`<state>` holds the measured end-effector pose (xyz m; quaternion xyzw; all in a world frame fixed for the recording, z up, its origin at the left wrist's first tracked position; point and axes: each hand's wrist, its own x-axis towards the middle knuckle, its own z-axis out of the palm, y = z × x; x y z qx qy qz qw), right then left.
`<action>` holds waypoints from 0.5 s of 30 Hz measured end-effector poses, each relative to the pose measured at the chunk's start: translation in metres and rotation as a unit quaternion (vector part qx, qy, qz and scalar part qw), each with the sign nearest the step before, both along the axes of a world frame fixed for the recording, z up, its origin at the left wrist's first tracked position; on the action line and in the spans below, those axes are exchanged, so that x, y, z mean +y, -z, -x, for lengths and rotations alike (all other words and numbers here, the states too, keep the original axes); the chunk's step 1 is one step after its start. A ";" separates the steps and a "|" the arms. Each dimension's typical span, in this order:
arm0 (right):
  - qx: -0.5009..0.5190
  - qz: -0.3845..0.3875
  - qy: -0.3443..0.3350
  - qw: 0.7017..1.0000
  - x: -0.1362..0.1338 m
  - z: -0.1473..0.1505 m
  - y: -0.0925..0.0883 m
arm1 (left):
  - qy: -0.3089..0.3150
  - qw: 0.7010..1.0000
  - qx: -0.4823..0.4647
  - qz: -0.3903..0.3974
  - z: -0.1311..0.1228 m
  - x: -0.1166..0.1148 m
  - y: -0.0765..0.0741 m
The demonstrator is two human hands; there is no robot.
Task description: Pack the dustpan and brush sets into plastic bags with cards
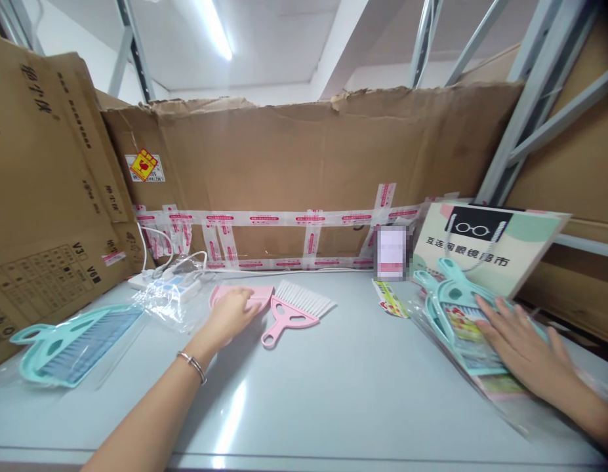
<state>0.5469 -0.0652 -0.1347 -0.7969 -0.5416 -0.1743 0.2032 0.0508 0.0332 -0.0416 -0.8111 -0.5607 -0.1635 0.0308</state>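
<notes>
My left hand (233,311) rests with curled fingers on a pink dustpan (254,296) lying on the grey table (333,380). Right beside it lies a pink hand brush (296,309) with white bristles, untouched. My right hand (523,344) lies flat, fingers spread, on a stack of teal dustpan-and-brush sets in clear bags (456,314) at the right. A metal bracelet sits on my left wrist.
A teal brush-and-dustpan set in plastic (75,344) lies at the left. A white power strip with cables (161,278) sits under crumpled plastic. Taped cardboard walls (294,177) close off the back and left. A printed paper bag (490,246) leans at the right.
</notes>
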 end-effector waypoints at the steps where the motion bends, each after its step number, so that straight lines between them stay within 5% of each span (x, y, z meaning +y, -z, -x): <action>1: 0.026 -0.003 -0.011 1.000 -0.001 0.000 -0.003 | 0.002 0.998 0.058 0.013 -0.002 -0.002 0.002; 3: 0.070 -0.039 -0.018 0.997 -0.003 0.004 -0.013 | -0.001 0.992 0.125 0.019 -0.006 -0.006 0.004; 8: 0.063 -0.264 -0.057 0.961 -0.014 0.037 -0.052 | -0.025 0.986 0.163 -0.038 -0.008 -0.015 -0.004; 13: 0.033 -0.446 -0.210 0.869 -0.012 0.102 -0.097 | 0.001 0.956 0.162 -0.244 -0.002 -0.022 -0.023; 15: 0.117 -0.412 -0.253 0.868 0.000 0.131 -0.109 | 0.072 0.935 0.137 -0.319 0.000 -0.022 -0.028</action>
